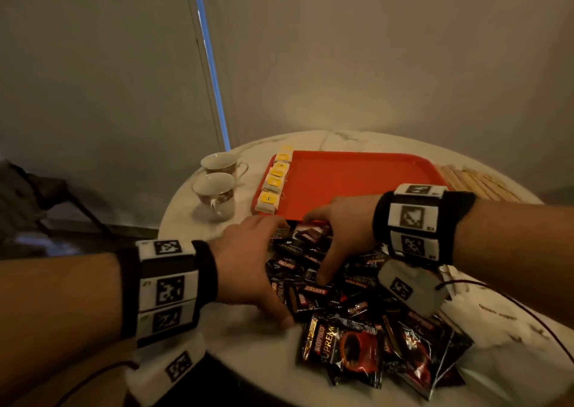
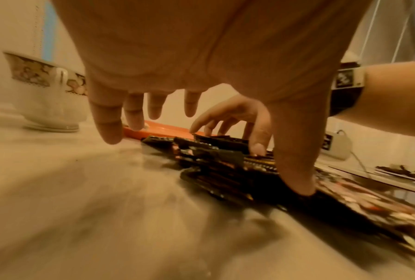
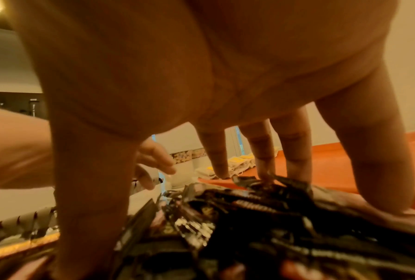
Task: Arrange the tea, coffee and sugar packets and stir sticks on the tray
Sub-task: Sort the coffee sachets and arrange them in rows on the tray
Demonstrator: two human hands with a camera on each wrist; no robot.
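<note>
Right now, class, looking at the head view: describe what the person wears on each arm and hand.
Both forearms are bare. Each wrist carries a black band faced with white square-coded marker tiles; the left band matches. A white marker-tagged block hangs below the right wrist, with a thin cable nearby. The hands are ungloved.

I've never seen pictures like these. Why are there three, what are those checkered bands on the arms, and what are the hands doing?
A person wears three cameras: one on the head, one on each wrist. The checkered bands hold the wrist cameras. The head picture shows a round table with a red tray, tea bags lined along its left edge, two cups, stir sticks and a pile of coffee packets. The left hand and right hand reach into the pile with spread fingers. Neither plainly holds a packet.
</note>
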